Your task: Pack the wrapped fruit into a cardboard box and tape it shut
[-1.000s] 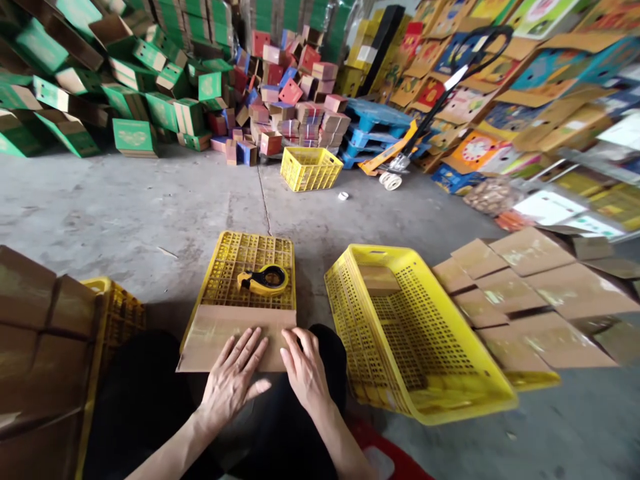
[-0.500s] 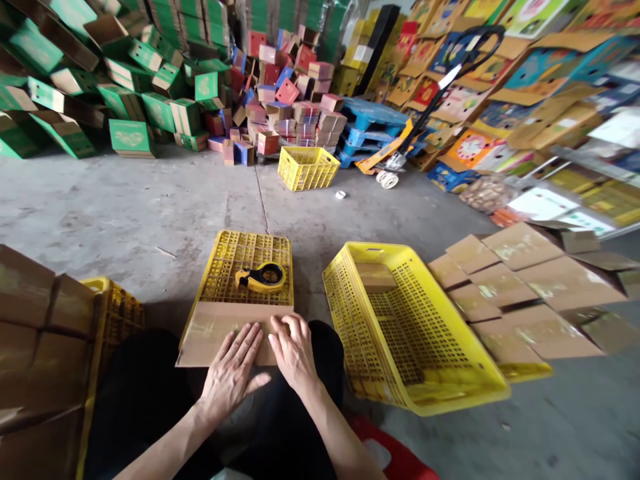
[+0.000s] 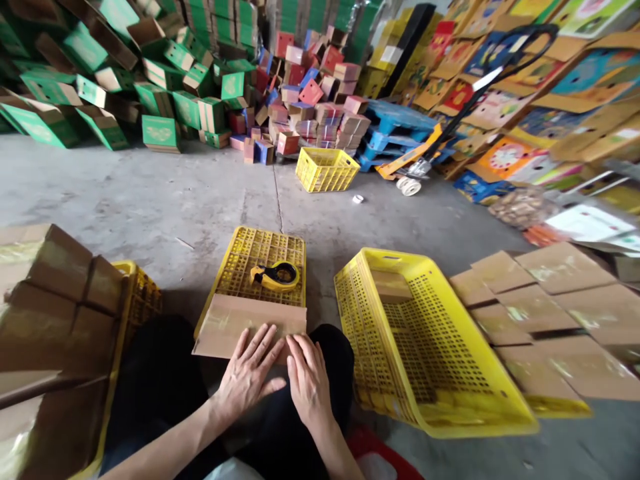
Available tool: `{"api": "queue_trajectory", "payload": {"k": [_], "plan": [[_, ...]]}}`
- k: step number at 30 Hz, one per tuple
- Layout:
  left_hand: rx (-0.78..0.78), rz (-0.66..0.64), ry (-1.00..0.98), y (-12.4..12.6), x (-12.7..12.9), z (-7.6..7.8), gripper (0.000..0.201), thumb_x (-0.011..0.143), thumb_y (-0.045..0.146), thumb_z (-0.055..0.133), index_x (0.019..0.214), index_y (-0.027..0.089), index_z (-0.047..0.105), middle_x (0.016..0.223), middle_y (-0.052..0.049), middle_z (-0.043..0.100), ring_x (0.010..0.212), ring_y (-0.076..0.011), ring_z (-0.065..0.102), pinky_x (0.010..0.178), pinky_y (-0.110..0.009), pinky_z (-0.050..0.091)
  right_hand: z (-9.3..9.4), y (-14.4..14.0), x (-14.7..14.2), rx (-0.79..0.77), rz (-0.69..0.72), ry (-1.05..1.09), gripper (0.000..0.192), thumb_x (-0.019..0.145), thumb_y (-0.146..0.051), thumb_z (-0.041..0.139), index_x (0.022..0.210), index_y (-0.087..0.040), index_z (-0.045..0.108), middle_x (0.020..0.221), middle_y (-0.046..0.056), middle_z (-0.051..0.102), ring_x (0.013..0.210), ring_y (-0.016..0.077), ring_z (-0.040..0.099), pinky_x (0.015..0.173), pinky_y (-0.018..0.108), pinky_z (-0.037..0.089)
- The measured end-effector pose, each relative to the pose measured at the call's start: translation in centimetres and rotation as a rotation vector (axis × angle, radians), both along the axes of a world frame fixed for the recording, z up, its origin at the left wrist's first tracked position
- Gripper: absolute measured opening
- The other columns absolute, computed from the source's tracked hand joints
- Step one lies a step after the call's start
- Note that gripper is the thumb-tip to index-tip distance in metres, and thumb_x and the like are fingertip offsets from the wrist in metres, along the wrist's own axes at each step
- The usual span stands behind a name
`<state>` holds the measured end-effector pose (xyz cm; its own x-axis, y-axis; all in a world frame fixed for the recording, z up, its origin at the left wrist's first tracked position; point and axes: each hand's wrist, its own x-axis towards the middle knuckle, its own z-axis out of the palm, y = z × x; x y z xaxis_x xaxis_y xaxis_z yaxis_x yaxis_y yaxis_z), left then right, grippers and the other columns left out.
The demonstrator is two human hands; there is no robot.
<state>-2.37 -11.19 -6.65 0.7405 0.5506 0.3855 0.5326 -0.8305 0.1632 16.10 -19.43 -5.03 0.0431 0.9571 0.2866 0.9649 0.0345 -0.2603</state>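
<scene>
A brown cardboard box (image 3: 225, 325) with a taped top lies in front of me, on the near end of an upturned yellow crate (image 3: 240, 260). My left hand (image 3: 253, 373) rests flat on the box, fingers spread. Beside it, my right hand (image 3: 307, 377) lies on the box's right part with fingers stretched forward and fairly close together. Neither hand grips anything. Beyond the box, a yellow and black tape dispenser (image 3: 276, 276) sits on the crate.
To the right stands a yellow crate (image 3: 480, 393) with a cardboard box (image 3: 393, 285) inside. Stacked cardboard boxes fill the left (image 3: 60, 267) and far right (image 3: 565, 300). Further off are a small yellow crate (image 3: 327, 175), a pallet jack (image 3: 417, 163) and green boxes (image 3: 160, 131).
The camera view has turned left, so the scene sits further right. My right hand's fingers, bent before, now lie straighter on the box. My left hand stays flat on it.
</scene>
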Motion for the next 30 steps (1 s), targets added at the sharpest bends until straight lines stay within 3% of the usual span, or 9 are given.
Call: {"api": "queue_trajectory", "payload": {"k": [5, 9, 12, 16, 20, 26, 30], "plan": [[-0.054, -0.076, 0.026, 1.9, -4.6, 0.7, 0.076, 0.104, 0.064, 0.048, 0.164, 0.019, 0.038, 0.164, -0.010, 0.047, 0.151, -0.0264, 0.046, 0.128, -0.040, 0.029, -0.6, 0.5, 0.3, 0.040, 0.000, -0.050, 0.044, 0.112, -0.029, 0.040, 0.154, -0.025, 0.051, 0.150, 0.009, 0.062, 0.138, 0.0281, 0.060, 0.117, 0.049, 0.046], [-0.107, 0.046, 0.003, 3.3, -9.2, 0.4, 0.068, 0.106, 0.055, 0.052, 0.163, 0.021, 0.040, 0.163, -0.010, 0.048, 0.150, -0.0278, 0.048, 0.127, -0.043, 0.033, -0.7, 0.8, 0.2, 0.049, -0.005, -0.057, 0.044, 0.112, -0.033, 0.040, 0.153, -0.025, 0.053, 0.149, 0.011, 0.061, 0.137, 0.0294, 0.060, 0.115, 0.050, 0.048], [-0.149, 0.148, -0.070, 3.6, -11.2, -0.5, 0.058, 0.109, 0.044, 0.050, 0.162, 0.024, 0.042, 0.164, -0.010, 0.048, 0.149, -0.0289, 0.049, 0.126, -0.047, 0.036, -0.4, 0.5, -0.1, 0.063, 0.013, -0.047, 0.043, 0.112, -0.035, 0.041, 0.150, -0.025, 0.057, 0.150, 0.012, 0.060, 0.140, 0.0302, 0.058, 0.115, 0.050, 0.049], [-0.231, 0.185, -0.230, 3.0, -11.2, -1.9, 0.059, 0.109, 0.037, 0.049, 0.166, 0.026, 0.034, 0.166, -0.009, 0.045, 0.155, -0.0298, 0.041, 0.123, -0.049, 0.043, 0.1, -0.4, -0.7, 0.055, 0.060, -0.047, 0.041, 0.111, -0.033, 0.043, 0.147, -0.026, 0.060, 0.153, 0.012, 0.056, 0.144, 0.0314, 0.054, 0.116, 0.052, 0.048], [-0.263, 0.184, -0.327, 2.8, -10.5, -2.4, 0.058, 0.109, 0.033, 0.049, 0.165, 0.031, 0.034, 0.165, -0.007, 0.047, 0.154, -0.0303, 0.041, 0.121, -0.051, 0.047, 0.8, 0.2, -1.2, 0.008, 0.047, -0.049, 0.042, 0.110, -0.030, 0.044, 0.149, -0.026, 0.059, 0.143, 0.011, 0.063, 0.134, 0.0289, 0.060, 0.118, 0.051, 0.046], [-0.243, 0.161, -0.345, 3.1, -10.7, -2.6, 0.060, 0.109, 0.030, 0.049, 0.166, 0.033, 0.032, 0.165, -0.007, 0.047, 0.153, -0.0304, 0.043, 0.119, -0.052, 0.049, 1.3, 1.9, -1.8, -0.006, -0.039, -0.081, 0.042, 0.110, -0.030, 0.047, 0.149, -0.025, 0.059, 0.128, 0.013, 0.068, 0.117, 0.0280, 0.066, 0.102, 0.046, 0.056], [-0.221, 0.225, -0.275, 2.5, -10.2, -2.3, 0.066, 0.108, 0.035, 0.052, 0.168, 0.032, 0.026, 0.167, -0.008, 0.044, 0.155, -0.0319, 0.040, 0.121, -0.053, 0.046, 0.8, 0.2, -1.9, 0.011, 0.023, -0.091, 0.045, 0.111, -0.033, 0.045, 0.154, -0.026, 0.052, 0.140, 0.012, 0.065, 0.130, 0.0288, 0.062, 0.115, 0.051, 0.048]]}}
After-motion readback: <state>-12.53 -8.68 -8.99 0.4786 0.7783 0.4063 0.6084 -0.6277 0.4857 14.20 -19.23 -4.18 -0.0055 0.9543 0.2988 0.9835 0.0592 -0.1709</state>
